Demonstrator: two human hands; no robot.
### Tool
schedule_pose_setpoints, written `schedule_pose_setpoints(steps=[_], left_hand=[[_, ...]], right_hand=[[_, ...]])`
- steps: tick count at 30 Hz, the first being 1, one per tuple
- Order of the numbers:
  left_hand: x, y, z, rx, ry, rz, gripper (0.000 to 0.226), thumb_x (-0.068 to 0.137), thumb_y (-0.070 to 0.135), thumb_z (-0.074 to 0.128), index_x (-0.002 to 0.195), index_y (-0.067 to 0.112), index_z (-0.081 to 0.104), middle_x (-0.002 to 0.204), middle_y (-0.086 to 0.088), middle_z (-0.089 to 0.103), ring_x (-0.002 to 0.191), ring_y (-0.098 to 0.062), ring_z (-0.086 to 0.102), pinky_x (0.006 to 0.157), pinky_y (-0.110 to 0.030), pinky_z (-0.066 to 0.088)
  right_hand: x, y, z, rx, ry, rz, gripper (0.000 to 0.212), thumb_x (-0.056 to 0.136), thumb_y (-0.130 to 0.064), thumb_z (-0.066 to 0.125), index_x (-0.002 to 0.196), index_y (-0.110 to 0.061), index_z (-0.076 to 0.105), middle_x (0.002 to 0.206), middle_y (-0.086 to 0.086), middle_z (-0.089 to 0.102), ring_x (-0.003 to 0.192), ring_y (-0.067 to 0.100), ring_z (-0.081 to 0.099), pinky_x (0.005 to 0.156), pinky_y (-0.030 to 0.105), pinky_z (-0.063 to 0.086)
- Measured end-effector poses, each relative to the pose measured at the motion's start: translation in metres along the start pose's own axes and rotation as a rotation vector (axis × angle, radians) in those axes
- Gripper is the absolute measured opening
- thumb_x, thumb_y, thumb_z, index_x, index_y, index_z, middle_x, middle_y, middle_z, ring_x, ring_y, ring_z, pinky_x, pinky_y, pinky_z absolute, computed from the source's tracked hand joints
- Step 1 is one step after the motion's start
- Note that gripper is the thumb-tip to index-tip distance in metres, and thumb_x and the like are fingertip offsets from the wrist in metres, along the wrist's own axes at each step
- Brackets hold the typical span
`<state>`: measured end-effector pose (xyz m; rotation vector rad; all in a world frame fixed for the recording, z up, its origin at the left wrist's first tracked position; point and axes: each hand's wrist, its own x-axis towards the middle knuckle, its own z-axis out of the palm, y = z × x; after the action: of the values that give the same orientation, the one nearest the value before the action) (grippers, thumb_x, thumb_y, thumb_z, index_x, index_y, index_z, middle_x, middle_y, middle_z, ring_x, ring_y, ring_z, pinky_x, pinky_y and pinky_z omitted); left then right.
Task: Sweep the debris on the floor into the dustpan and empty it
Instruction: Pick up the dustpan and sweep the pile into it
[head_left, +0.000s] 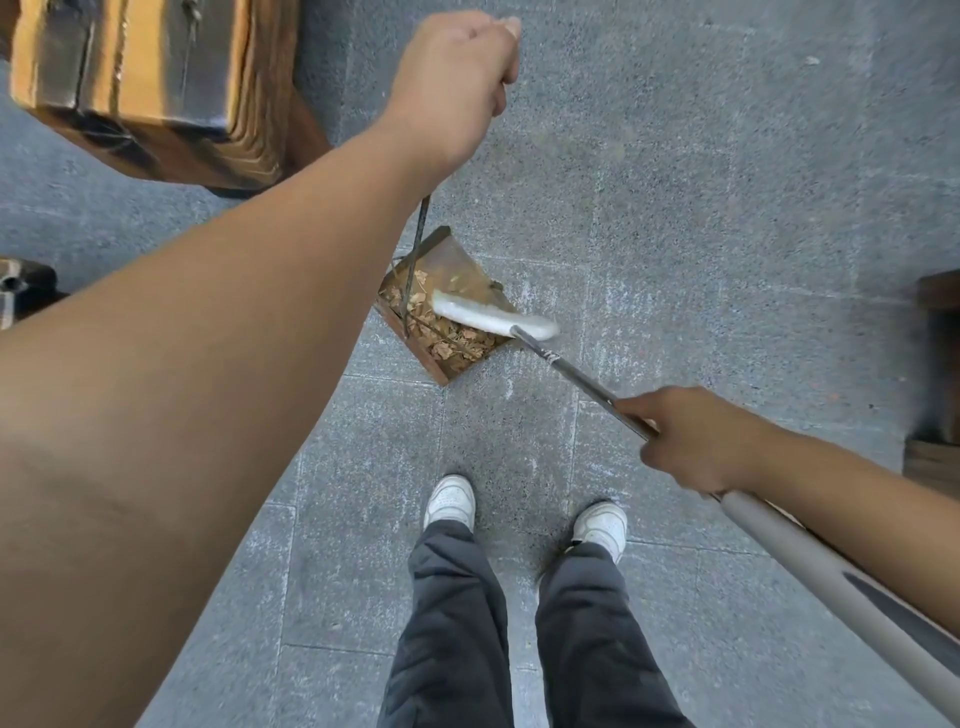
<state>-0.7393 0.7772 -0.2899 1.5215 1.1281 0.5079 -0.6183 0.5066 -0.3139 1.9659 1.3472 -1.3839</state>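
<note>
A brown metal dustpan (447, 262) rests on the grey stone floor ahead of my feet. Dry leaves and wood chips (441, 332) fill it. My left hand (457, 88) is shut on the top of the dustpan's thin dark handle (418, 236), high above the pan. My right hand (691, 441) grips the broom's grey handle (576, 374). The broom's pale head (493, 317) lies blurred across the pan's mouth, on top of the debris.
A burnt-finish wooden block (150, 88) stands at the upper left. Another dark wooden piece (26, 291) sits at the left edge and one (935, 364) at the right edge. My white shoes (452, 501) stand just behind the pan on grey paving (727, 182).
</note>
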Motion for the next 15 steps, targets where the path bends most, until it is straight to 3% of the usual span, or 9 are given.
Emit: schedule_pose_setpoints(steps=[4, 10, 15], left_hand=[[0.0, 0.001, 0.001, 0.004, -0.002, -0.002, 0.034, 0.094, 0.027, 0.044, 0.06, 0.022, 0.047, 0.048, 0.006, 0.038, 0.037, -0.009, 0.025, 0.039, -0.016, 0.016], [0.0, 0.002, -0.001, -0.003, 0.002, -0.012, 0.036, 0.094, 0.027, 0.044, 0.059, 0.022, 0.046, 0.045, 0.009, 0.036, 0.037, -0.008, 0.025, 0.04, -0.016, 0.017], [0.001, 0.003, 0.0, -0.023, -0.009, -0.011, 0.031, 0.091, 0.025, 0.044, 0.059, 0.022, 0.044, 0.049, 0.004, 0.034, 0.039, -0.012, 0.021, 0.042, -0.017, 0.015]], right_hand=[[-0.017, 0.014, -0.014, -0.069, 0.079, 0.025, 0.059, 0.086, -0.012, 0.055, 0.141, -0.031, 0.047, 0.078, 0.0, 0.06, 0.06, 0.008, 0.054, 0.057, 0.024, 0.043], [0.026, 0.024, -0.032, -0.234, 0.248, 0.163, 0.049, 0.086, -0.007, 0.049, 0.134, -0.015, 0.051, 0.075, 0.004, 0.047, 0.062, 0.018, 0.052, 0.051, 0.026, 0.042], [0.049, 0.008, -0.011, -0.087, 0.204, 0.167, 0.046, 0.088, -0.004, 0.051, 0.134, -0.008, 0.051, 0.078, 0.004, 0.05, 0.061, 0.012, 0.053, 0.043, 0.02, 0.035]])
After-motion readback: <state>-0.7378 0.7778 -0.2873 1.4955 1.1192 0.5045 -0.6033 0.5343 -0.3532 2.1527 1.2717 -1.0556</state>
